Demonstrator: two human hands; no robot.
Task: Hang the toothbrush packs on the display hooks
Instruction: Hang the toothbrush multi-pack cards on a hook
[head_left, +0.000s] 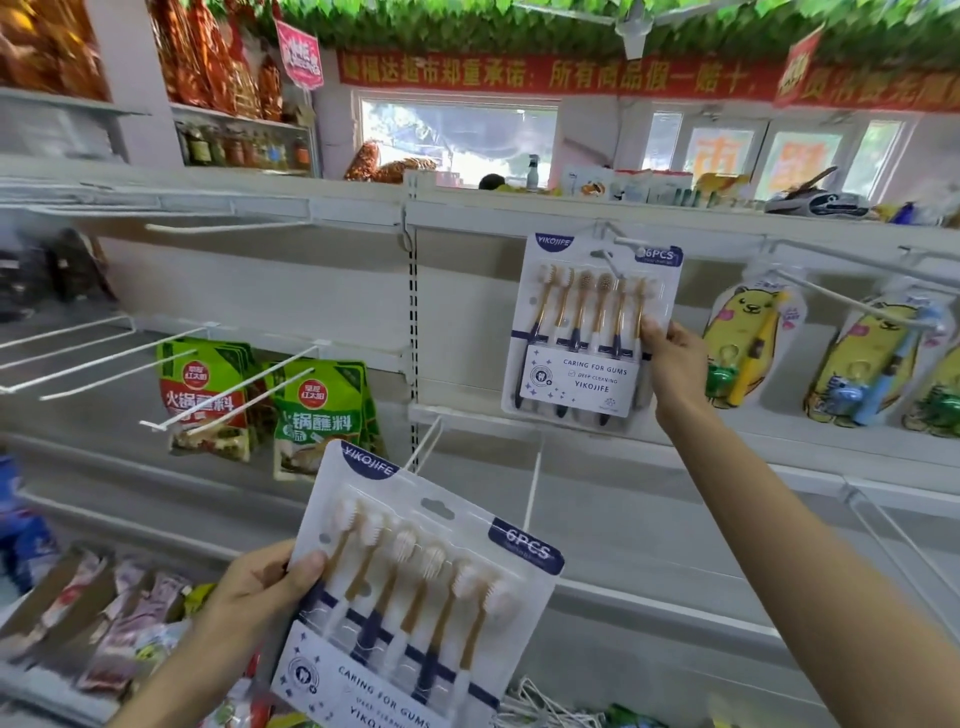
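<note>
Partly cropped, lower toothbrush pack in left hand, label cut off

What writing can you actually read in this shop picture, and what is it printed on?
"YIKOJIFE", "6PCS", "CARING FOR GUMS", "DEEP CLEANING": upper toothbrush pack, held by the right hand.
"YIKOJIFE", "6PCS", "CARING FOR GUMS": lower toothbrush pack, held by the left hand.
"火锅蘸料": green sauce pouches.
Red banner: partly blurred.
</note>
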